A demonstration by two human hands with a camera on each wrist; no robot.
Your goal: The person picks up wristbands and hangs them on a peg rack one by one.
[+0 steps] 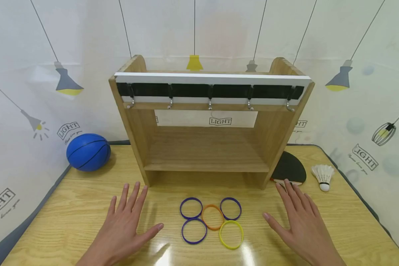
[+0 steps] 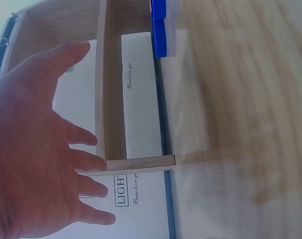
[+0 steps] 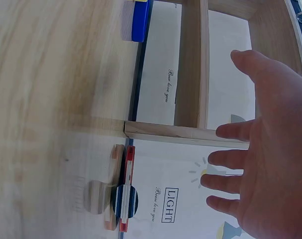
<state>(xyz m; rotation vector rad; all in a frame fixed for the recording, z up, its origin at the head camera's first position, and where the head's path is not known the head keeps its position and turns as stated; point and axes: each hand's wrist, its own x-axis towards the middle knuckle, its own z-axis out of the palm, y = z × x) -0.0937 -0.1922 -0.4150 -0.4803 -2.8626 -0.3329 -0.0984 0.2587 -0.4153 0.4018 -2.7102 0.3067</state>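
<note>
Over the pale wooden table (image 1: 60, 214), my left hand (image 1: 124, 225) and right hand (image 1: 300, 225) are spread wide, gripping nothing; between them lie five thin, rubbery-looking purple, orange and yellow rings (image 1: 212, 205), bunched close, so one sloppy remote pinch from me could drag neighbours along.

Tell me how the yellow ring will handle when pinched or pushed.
The yellow ring will probably flex when pinched, since its band looks thin. It is likely light, being an open loop with little material. Lying flat on the table, it should slide rather than tip.
</note>
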